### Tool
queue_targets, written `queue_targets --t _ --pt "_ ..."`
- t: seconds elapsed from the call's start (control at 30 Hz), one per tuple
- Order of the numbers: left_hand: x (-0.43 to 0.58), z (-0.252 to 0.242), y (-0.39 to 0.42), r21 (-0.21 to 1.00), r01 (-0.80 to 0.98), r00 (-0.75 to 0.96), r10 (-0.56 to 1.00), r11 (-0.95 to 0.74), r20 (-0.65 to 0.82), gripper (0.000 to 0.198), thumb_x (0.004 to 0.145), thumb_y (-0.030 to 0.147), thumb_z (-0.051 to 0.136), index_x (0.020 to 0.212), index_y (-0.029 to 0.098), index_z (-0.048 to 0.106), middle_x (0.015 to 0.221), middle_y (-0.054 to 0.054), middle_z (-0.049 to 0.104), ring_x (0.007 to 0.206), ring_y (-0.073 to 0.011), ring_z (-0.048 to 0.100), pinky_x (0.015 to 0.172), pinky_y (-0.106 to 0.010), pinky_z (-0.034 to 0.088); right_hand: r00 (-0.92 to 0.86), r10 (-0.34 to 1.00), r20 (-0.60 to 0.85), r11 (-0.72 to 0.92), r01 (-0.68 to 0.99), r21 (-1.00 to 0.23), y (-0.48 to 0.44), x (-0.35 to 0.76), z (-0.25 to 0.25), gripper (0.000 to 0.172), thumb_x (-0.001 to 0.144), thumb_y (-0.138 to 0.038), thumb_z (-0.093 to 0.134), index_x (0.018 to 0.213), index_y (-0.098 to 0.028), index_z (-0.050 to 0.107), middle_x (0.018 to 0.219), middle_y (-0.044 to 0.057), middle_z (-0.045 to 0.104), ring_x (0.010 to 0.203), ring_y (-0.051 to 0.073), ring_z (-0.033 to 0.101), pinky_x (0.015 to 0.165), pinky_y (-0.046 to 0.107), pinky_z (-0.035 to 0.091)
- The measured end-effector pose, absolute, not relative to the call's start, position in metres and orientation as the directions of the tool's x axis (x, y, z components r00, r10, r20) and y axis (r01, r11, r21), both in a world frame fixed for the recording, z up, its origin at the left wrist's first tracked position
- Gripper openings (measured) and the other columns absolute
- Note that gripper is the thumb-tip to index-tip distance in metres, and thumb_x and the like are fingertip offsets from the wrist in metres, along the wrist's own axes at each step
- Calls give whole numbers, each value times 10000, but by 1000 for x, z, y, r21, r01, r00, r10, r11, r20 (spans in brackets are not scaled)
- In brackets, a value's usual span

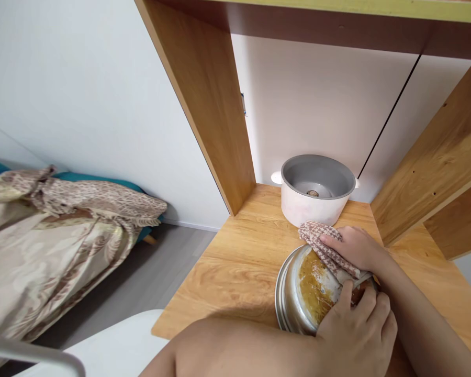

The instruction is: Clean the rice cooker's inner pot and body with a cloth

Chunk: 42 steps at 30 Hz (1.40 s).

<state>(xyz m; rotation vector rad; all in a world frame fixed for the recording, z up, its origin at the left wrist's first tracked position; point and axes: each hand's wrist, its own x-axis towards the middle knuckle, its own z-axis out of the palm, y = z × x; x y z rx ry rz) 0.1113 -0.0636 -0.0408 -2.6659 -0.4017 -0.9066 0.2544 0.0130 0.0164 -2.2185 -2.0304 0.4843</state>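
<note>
A dented metal pot (314,293) lies tilted on the wooden desktop, its brown-stained, scratched base turned up and its rim toward the left. My left hand (363,327) grips the pot's base from the near right side with bent fingers. On the pot's far side, my right hand (357,248) is closed around a brown-and-white patterned cloth (317,238), which presses against the pot's upper edge. Just behind the cloth stands a white rice cooker body (312,207), open at the top, with a grey inside and a small round piece at its centre. Part of the pot is hidden under my hands.
A wooden side panel (204,99) rises left of the cooker, and a shelf (337,26) spans above. Another wooden panel (435,152) stands at right. A white chair (118,343) is at lower left, and a sofa with a patterned cover (74,251) lies beyond the desk.
</note>
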Motion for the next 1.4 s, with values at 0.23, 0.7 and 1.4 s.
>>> queue_targets --t 0.23,0.7,1.4 --pt "112 -43 -64 -185 344 770 164 -920 616 307 1012 270 497 1161 205 757 1277 -86 684 1161 -264 532 994 -484 372 49 983 -175 -99 953 -287 11 253 16 686 1017 -696 308 905 -196 765 939 146 779 934 286 699 778 334 421" --pt "112 -40 -64 -142 343 765 188 -929 616 300 1019 263 492 1126 206 766 1207 -64 694 1121 -241 531 1008 -481 363 149 970 -190 -181 970 -165 7 247 17 766 997 -738 244 929 -172 755 1002 200 770 1015 347 698 813 389 447" --pt "112 -38 -62 -149 327 790 184 -933 584 320 1020 267 475 1153 199 759 1225 -73 694 1123 -265 542 999 -504 356 -45 985 -164 -24 919 -394 11 259 16 548 1024 -629 360 924 -218 709 992 105 783 959 267 703 796 324 445"
